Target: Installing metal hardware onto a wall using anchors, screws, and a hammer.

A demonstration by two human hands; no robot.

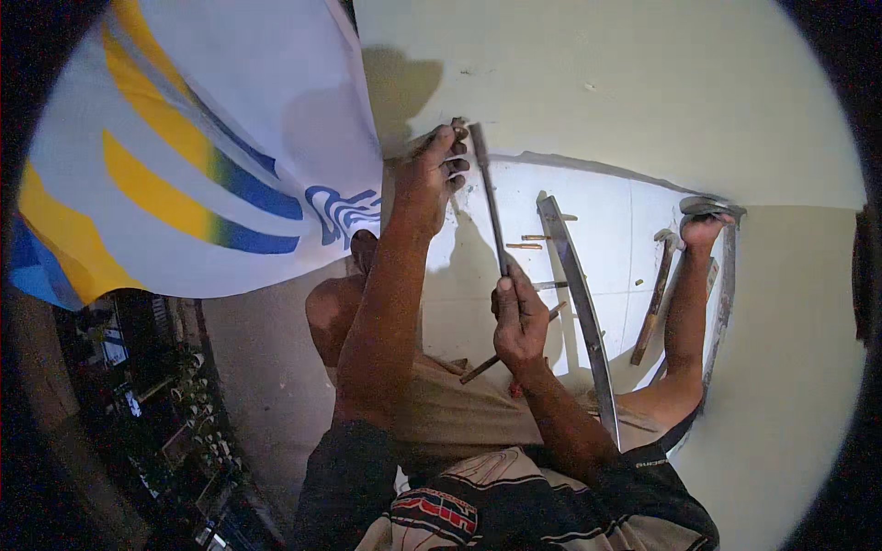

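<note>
My left hand (435, 174) is raised at the lower part of the cream wall (606, 92). Its thumb and index finger pinch a small brownish object (460, 131) against the wall, too small to name, while the other fingers curl loosely. In my right hand (521, 317) is a slim dark metal rod tool (493, 211) with a thicker upper end. The fist wraps its lower end, and the tool stands tilted, its thick end close beside the left fingertips. Whether the two touch, I cannot tell.
On the white tiled floor (597, 207) lie a long metal bar (579, 303), a wooden-handled hammer (652, 312), a dark rod (482, 369) and several small brownish pieces (525, 246). My right foot (701, 232) rests near the right wall. A printed cloth (248, 110) hangs at left.
</note>
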